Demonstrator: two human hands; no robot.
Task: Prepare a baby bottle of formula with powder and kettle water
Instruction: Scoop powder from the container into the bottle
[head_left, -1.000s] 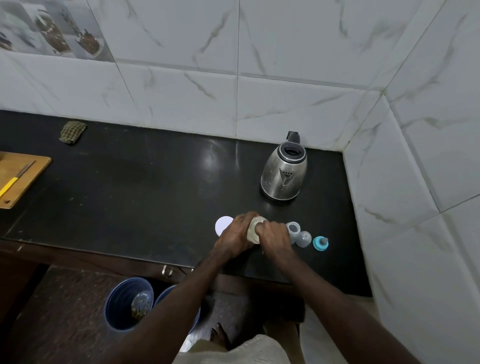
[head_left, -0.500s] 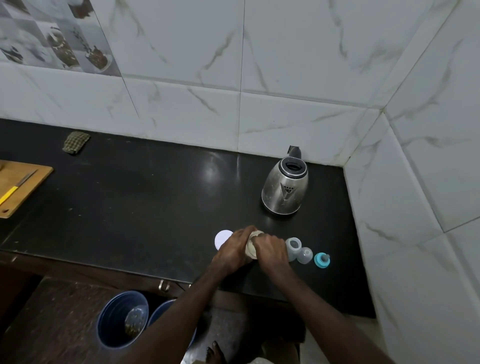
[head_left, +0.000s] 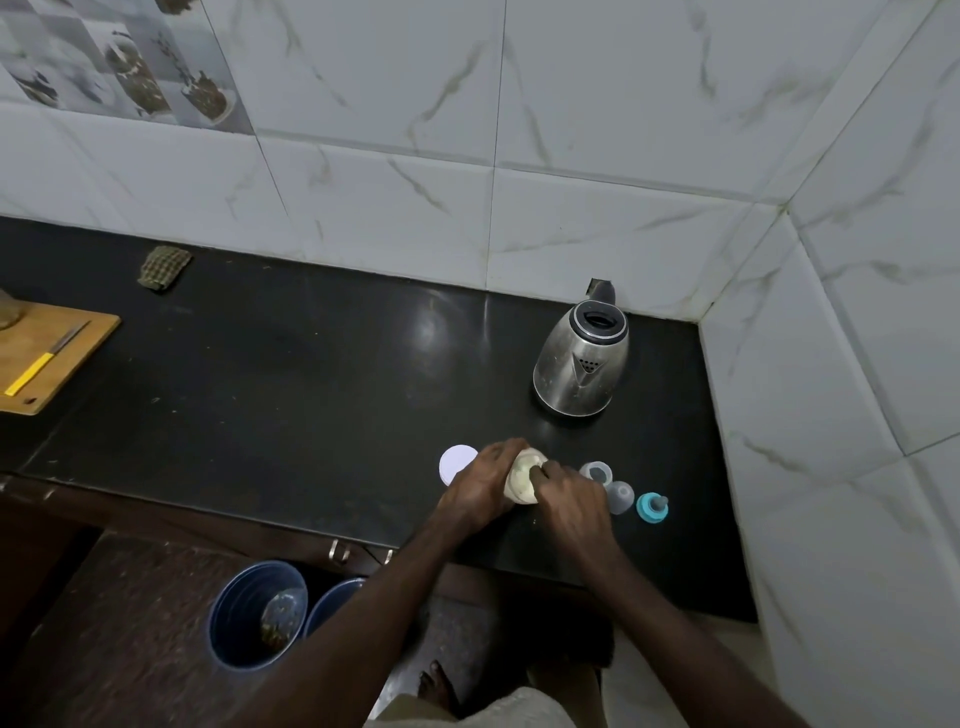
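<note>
A small jar of pale formula powder (head_left: 523, 480) stands near the front of the black counter (head_left: 311, 395). My left hand (head_left: 480, 488) wraps around its left side. My right hand (head_left: 569, 499) has its fingertips at the jar's open mouth; whatever they hold is hidden. The jar's white lid (head_left: 457, 464) lies flat just left of my left hand. To the right stand the clear baby bottle (head_left: 596, 473), a clear cap (head_left: 621, 497) and the blue teat ring (head_left: 652, 507). The steel kettle (head_left: 581, 366) sits open behind them.
Tiled walls close off the back and right of the counter. A wooden board (head_left: 57, 358) with a yellow-handled knife (head_left: 44, 361) lies at the far left, a folded cloth (head_left: 163, 266) by the back wall. Blue buckets (head_left: 257, 613) stand on the floor below.
Both hands stay on the jar in the same spot. The view has tilted up and slightly left, so everything sits lower in the picture.
</note>
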